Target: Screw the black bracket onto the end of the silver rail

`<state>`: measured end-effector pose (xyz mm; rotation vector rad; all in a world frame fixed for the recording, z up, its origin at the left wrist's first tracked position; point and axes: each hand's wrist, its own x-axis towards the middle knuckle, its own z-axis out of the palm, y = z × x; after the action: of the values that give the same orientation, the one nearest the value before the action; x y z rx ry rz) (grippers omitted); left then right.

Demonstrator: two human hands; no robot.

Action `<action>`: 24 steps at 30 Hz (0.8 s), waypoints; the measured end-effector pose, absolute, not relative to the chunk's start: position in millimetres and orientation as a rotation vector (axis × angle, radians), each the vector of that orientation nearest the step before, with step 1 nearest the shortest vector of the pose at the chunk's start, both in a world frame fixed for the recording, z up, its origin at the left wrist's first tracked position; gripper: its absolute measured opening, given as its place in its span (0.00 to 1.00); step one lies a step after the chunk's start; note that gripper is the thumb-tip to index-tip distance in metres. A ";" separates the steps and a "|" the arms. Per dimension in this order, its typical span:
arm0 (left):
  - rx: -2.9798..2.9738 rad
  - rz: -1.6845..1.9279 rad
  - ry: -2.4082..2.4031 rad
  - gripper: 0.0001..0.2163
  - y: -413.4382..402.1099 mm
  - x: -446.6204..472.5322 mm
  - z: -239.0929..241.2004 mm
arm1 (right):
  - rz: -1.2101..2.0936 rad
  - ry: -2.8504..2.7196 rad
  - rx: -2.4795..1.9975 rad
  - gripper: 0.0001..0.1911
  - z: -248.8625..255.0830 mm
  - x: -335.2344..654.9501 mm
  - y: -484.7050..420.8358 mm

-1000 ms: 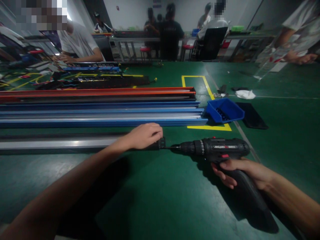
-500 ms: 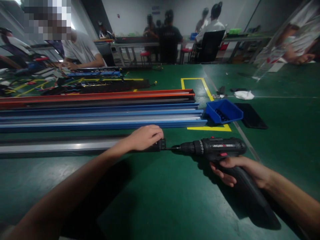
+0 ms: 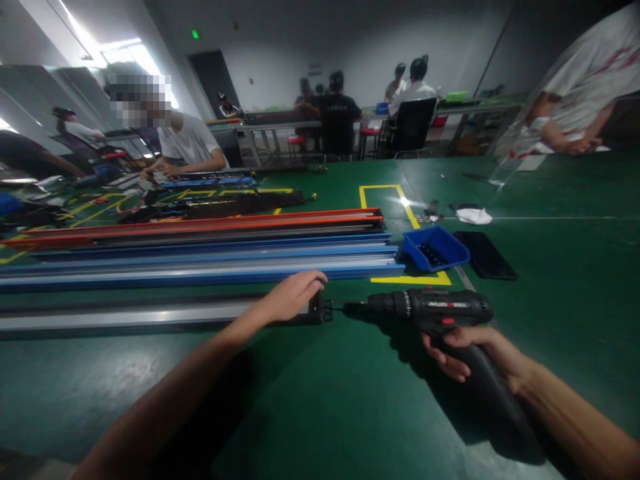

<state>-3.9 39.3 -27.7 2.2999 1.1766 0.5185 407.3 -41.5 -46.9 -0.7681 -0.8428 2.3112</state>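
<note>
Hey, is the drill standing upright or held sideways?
Sideways: the right hand grips the drill by its handle, bit level, aimed at the black rail.

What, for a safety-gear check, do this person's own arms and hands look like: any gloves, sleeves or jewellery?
Both are bare. The left hand and right hand wear no gloves, and no ring shows. The left forearm and right forearm are uncovered up to the picture's edge: no sleeve, watch, band or marking is visible. The dim light could hide small details.
</note>
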 end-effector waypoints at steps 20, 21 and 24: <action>2.870 0.125 0.817 0.13 37.0 138.0 2.7 | 1.845 -0.678 -0.527 0.10 -20.0 426.3 -30.1; 2.854 0.121 0.810 0.13 39.3 148.6 0.4 | 1.853 -0.688 -0.525 0.10 -21.5 424.5 -30.2; 2.818 0.135 0.811 0.15 43.4 166.6 -9.8 | 1.892 -0.709 -0.520 0.11 -26.5 421.0 -31.3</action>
<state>166.6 43.4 -9.8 2.8184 0.8111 0.1352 421.0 -31.3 -26.5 -0.5199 -0.7091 1.8922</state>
